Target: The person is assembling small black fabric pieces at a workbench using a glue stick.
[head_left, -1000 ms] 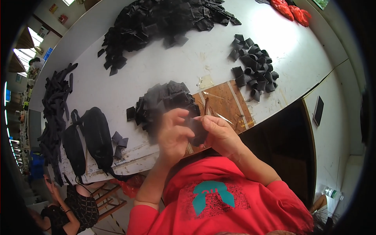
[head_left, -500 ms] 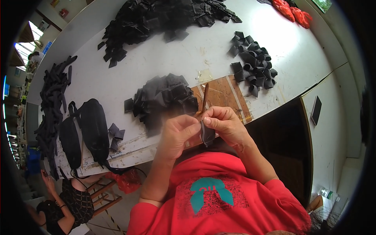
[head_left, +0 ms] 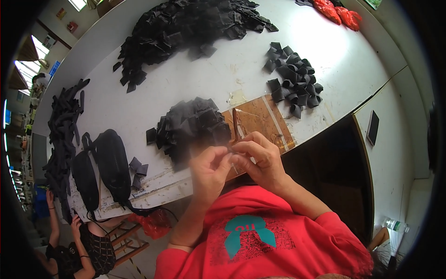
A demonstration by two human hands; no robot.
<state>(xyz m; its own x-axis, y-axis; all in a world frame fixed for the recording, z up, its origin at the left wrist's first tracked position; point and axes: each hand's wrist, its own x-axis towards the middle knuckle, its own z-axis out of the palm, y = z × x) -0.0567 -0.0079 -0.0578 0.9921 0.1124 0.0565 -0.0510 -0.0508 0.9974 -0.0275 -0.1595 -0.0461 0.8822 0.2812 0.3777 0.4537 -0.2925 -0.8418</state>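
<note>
Above the table's near edge my left hand (head_left: 210,171) and my right hand (head_left: 261,160) meet, both closed in a pinch with thumbs and forefingers almost touching. Between the fingertips is a small black fabric piece, mostly hidden by my fingers. Just beyond them a brown stick-like handle (head_left: 235,122) rises over a brown board (head_left: 258,116); its lower end is hidden behind my fingers. Left of the board, close to my left hand, lies a heap of flat black fabric squares (head_left: 190,125). Curled black fabric loops (head_left: 295,76) are spread beyond the board to the right.
A large black fabric pile (head_left: 181,32) covers the table's far side. Black strips (head_left: 62,125) and two black pouches (head_left: 111,160) with straps lie left, beside a few loose pieces (head_left: 138,172). Red bags (head_left: 337,14) sit far right. Another person's arms (head_left: 83,253) show lower left.
My right hand has turned and drawn closer to my left. The fabric piece that hung below my fingertips is now mostly hidden. The other person's hands have moved at the table's left edge.
</note>
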